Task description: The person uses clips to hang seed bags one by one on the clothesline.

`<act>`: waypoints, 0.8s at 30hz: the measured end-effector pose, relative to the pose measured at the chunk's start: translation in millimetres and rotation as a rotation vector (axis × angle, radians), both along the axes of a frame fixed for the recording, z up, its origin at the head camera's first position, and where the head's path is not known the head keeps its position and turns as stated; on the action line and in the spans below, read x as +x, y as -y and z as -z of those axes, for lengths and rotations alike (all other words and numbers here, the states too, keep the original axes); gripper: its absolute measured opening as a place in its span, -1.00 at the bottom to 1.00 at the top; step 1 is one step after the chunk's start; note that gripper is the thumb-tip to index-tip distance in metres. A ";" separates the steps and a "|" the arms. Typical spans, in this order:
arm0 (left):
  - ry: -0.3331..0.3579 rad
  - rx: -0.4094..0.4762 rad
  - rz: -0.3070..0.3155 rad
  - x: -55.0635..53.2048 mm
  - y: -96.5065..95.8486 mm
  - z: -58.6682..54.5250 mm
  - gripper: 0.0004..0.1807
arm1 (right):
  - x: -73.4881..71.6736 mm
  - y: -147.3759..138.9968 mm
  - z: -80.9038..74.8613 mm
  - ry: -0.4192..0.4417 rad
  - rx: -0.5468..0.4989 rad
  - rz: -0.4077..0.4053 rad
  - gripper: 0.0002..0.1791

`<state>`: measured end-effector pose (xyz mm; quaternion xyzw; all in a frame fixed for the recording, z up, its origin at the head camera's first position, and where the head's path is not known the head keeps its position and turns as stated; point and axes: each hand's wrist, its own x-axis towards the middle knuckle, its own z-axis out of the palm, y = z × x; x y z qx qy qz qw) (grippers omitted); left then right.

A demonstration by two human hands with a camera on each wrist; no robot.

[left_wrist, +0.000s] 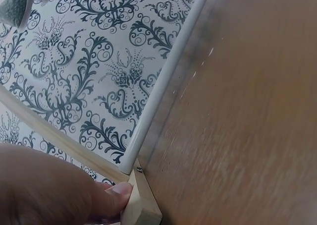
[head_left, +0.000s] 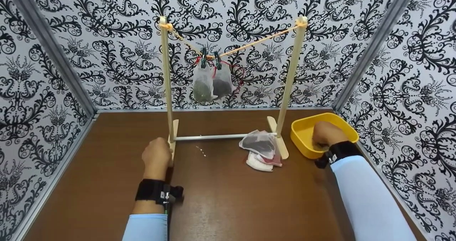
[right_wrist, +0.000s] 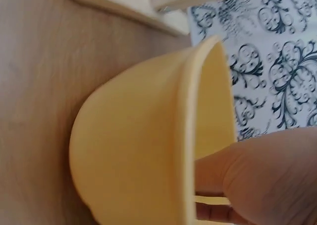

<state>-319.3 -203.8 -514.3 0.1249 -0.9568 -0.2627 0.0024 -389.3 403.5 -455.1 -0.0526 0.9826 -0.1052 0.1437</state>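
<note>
My left hand [head_left: 156, 154] pinches the left wooden foot [left_wrist: 141, 200] of a stand, thumb against its side in the left wrist view. Two wooden posts carry a sagging orange cord [head_left: 262, 40]. From it hang two filled mesh bags, one greenish [head_left: 202, 87] and one dark [head_left: 223, 86], each held by a dark clip [head_left: 203, 58]. At the right, my right hand [head_left: 329, 133] reaches inside a yellow tub [right_wrist: 131, 140]. The tub's wall hides most of its fingers, so what they hold cannot be seen.
A small pile of mesh bags [head_left: 259, 144], white and reddish, lies by the stand's right foot [head_left: 281, 148]. A white bar [head_left: 213, 137] joins the two feet. Tiny pale crumbs [head_left: 202, 152] dot the brown table [head_left: 221, 198]. Patterned walls [head_left: 124, 48] enclose the back and sides.
</note>
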 end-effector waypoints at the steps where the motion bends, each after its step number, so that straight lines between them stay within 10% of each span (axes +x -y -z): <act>1: 0.006 0.005 -0.002 -0.2 0.4 0.2 -0.88 | 1.4 2.7 -3.2 -0.013 -0.037 0.011 -0.71; 14: 0.013 0.050 -0.069 -9.1 9.2 9.7 -0.80 | 18.6 55.0 -43.6 -0.199 -0.263 0.065 -0.75; 24: 0.012 0.032 -0.060 -3.8 -0.7 2.5 -0.78 | 29.6 113.4 -50.7 -0.053 -0.738 0.068 -0.66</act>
